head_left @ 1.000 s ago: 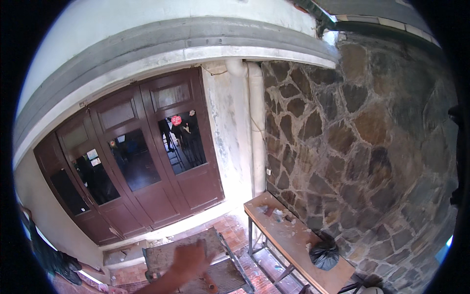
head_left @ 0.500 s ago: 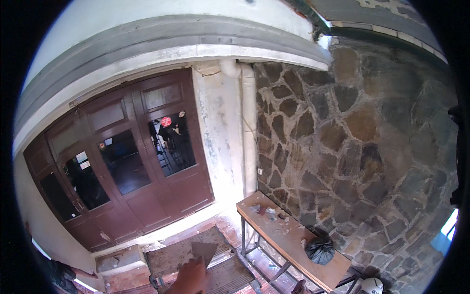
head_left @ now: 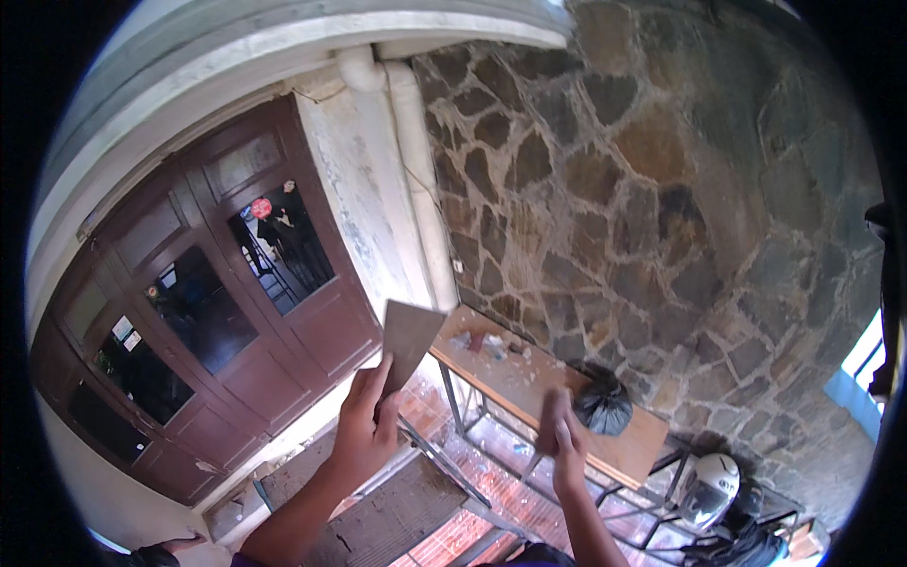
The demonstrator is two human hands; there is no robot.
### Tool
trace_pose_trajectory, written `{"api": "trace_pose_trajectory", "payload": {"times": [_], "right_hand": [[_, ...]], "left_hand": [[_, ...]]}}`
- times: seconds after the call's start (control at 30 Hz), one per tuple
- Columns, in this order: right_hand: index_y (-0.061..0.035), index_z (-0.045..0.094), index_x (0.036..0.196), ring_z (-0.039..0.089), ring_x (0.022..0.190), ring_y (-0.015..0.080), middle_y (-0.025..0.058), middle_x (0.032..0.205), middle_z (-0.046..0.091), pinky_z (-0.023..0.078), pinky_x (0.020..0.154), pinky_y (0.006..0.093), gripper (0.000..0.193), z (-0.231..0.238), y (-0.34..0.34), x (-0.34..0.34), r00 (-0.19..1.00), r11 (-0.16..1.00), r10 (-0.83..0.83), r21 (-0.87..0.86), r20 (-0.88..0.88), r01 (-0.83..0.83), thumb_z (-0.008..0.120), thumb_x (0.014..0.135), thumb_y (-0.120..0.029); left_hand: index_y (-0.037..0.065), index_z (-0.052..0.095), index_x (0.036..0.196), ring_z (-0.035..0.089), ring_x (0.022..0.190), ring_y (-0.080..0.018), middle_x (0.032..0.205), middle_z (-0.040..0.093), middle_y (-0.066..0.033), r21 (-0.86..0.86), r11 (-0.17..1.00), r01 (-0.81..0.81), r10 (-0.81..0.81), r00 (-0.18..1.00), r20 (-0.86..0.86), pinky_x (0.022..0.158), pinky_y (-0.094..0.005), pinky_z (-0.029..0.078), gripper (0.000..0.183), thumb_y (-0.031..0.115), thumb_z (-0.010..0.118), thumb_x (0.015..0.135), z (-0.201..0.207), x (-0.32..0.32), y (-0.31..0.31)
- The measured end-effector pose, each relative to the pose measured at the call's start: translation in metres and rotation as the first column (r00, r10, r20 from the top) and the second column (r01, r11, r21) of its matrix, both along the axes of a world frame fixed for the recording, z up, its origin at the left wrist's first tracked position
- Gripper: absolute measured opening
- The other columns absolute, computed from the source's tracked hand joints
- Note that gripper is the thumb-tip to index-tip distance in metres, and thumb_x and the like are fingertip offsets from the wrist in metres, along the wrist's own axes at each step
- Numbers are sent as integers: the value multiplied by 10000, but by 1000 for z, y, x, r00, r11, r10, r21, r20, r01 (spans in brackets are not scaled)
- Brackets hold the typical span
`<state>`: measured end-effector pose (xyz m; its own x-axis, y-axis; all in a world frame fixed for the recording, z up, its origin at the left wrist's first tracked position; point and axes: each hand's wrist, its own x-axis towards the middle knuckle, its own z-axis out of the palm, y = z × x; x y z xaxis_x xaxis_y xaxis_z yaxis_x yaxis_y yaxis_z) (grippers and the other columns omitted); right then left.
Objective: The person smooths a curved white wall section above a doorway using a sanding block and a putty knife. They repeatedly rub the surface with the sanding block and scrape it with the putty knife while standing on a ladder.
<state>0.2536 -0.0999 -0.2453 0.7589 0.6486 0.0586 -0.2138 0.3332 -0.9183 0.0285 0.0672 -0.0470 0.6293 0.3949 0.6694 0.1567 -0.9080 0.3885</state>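
Note:
Raised in front of the doors, my left hand (head_left: 364,430) is closed on a flat, straight-edged grey-brown plate (head_left: 412,340) that points upward. Its fingers wrap the plate's lower end, so that part is hidden. My right hand (head_left: 570,454), over the front of the wooden table (head_left: 505,383), grips a brown tool (head_left: 553,416). A thin greyish part juts from the tool down to the left; blur hides its exact kind. The two hands are apart. Behind the right hand, a tied black plastic bag (head_left: 605,406) rests on the table.
Broken bits of debris (head_left: 491,345) lie at the table's far end. A scaffold-like plank (head_left: 402,515) stretches below my arms. White helmet (head_left: 710,487) and dark bags stand at the lower right. Brown glazed doors (head_left: 203,302) and a stone wall (head_left: 652,236) enclose the spot.
My view has shifted right and downward. The hand with the flat plate has risen in the picture, and my right hand with the brown tool has come into sight.

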Motion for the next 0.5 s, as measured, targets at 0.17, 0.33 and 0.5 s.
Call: {"api": "trace_pose_trajectory", "payload": {"times": [0.17,0.33,0.5], "right_hand": [[44,418,1392,483,1212,166,134,1362,512,353,1036,280,493,74,43,-14,996,992,-20,123,89,9,533,983,-206],[29,421,1396,493,1170,143,121,1326,541,366,1005,267,468,86,70,-21,988,988,-29,154,150,5,515,991,-185],[27,424,1395,481,1203,139,114,1359,518,348,1020,258,480,100,118,27,985,984,-142,119,94,130,520,987,-207]], "left_hand": [[3,418,1390,460,518,-45,892,553,-46,-815,564,135,-166,985,48,447,-213,395,392,107,421,1012,-34,50,-15],[-36,529,1251,471,606,-58,781,557,-36,-696,698,167,-280,959,-51,544,-231,411,301,118,477,997,-56,72,4],[-21,553,1255,507,658,-105,762,579,-83,-654,747,120,-359,901,-245,619,-268,443,306,101,501,979,-51,62,24]]}}
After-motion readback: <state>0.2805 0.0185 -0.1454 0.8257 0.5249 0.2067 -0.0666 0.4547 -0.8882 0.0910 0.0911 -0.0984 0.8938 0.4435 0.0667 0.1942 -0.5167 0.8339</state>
